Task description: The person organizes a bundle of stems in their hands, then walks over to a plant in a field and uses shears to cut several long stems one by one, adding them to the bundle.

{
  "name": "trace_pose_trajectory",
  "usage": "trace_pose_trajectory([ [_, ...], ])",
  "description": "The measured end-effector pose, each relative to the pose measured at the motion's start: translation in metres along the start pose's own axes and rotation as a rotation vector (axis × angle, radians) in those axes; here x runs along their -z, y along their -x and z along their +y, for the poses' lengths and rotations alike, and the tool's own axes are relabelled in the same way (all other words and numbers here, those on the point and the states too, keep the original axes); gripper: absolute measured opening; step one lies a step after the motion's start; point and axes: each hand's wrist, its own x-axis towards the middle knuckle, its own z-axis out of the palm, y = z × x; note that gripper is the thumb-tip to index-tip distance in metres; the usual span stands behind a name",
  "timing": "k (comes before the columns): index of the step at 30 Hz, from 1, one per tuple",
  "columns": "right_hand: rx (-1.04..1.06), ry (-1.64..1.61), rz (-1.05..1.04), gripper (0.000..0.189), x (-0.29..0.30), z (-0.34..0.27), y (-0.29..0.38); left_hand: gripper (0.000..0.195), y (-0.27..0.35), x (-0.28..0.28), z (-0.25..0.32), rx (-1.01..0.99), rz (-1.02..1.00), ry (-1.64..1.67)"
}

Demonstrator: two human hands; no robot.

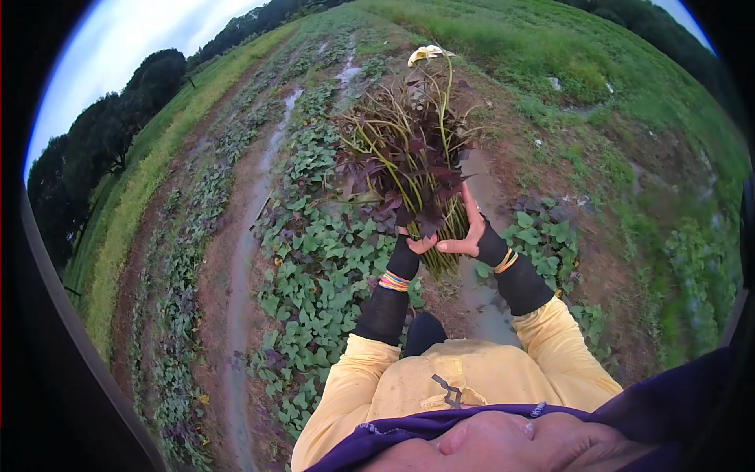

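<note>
A thick bundle of leafy vine cuttings [407,159], with dark purple leaves and green-brown stems, is held up before my chest. My left hand [420,241] grips its lower left side, partly covered by a purple leaf. On the opposite side, my right hand [469,231] presses along the stems, its thumb across the front and fingers pointing up. Cut stem ends [441,262] hang below both hands. Coloured elastic bands circle the black sleeve on the left wrist [394,281] and the one on the right wrist [506,261].
Low green vines [324,271] cover the bed below and to the left. A water-filled furrow [239,307] runs along its left side, and another wet furrow [492,312] lies under my right arm. A pale yellow scrap [427,54] lies beyond the bundle. Grass [590,65] borders the right.
</note>
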Motion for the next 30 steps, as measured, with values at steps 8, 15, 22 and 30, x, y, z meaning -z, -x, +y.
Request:
trace_pose_trajectory([
  [8, -0.355, -0.116, -0.089, 0.114, -0.028, 0.048, -0.046, 0.072, -0.010, 0.064, -0.011, 0.353, -0.102, 0.725],
  [15, -0.346, 0.173, -0.139, 0.129, -0.114, 0.044, -0.107, 0.086, -0.044, 0.138, -0.031, 0.387, 0.015, 0.764],
  [22, -0.219, 0.266, -0.097, 0.123, -0.140, 0.060, -0.152, 0.088, -0.091, 0.183, -0.034, 0.486, 0.044, 1.011],
  [30, -0.611, -0.440, 0.151, 0.096, -0.109, 0.090, -0.183, 0.100, -0.101, 0.184, -0.063, 0.424, 0.133, 0.783],
])
